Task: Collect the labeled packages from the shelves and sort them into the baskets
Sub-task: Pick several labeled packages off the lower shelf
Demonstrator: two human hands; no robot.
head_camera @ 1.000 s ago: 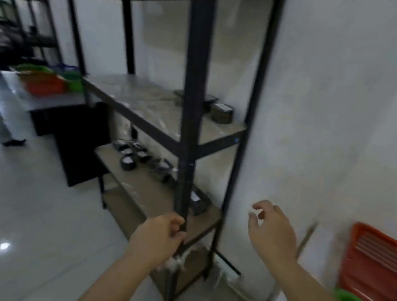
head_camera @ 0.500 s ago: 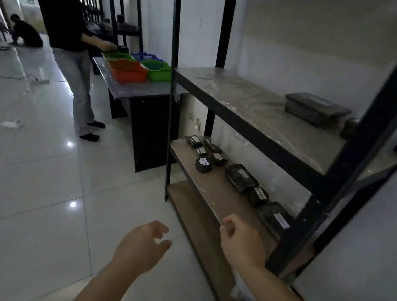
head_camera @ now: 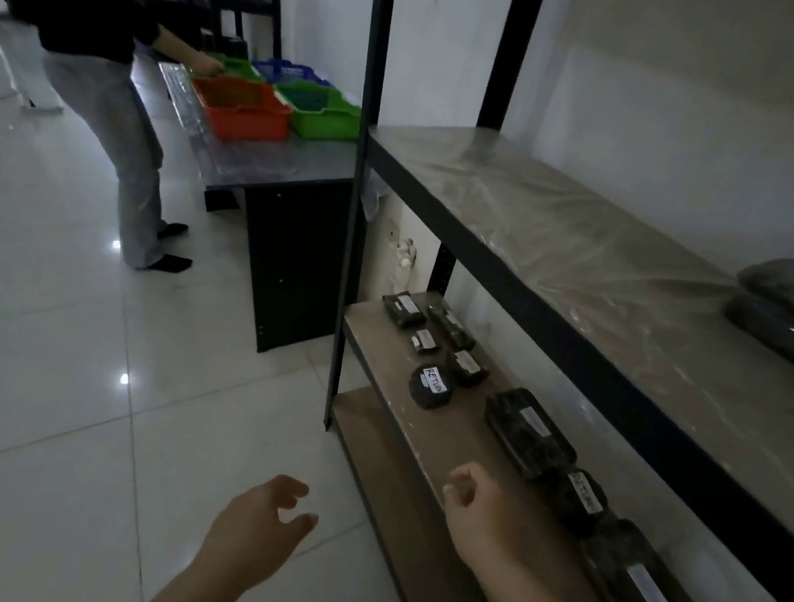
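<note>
Dark wrapped packages with white labels lie along the lower shelf, just beyond the right grip, whose fingers curl loosely and hold nothing. The left grip hangs half open and empty over the floor, left of the right one. Since half a second ago the right one has come over the shelf's edge. The baskets sit far ahead on the worktop.
</note>
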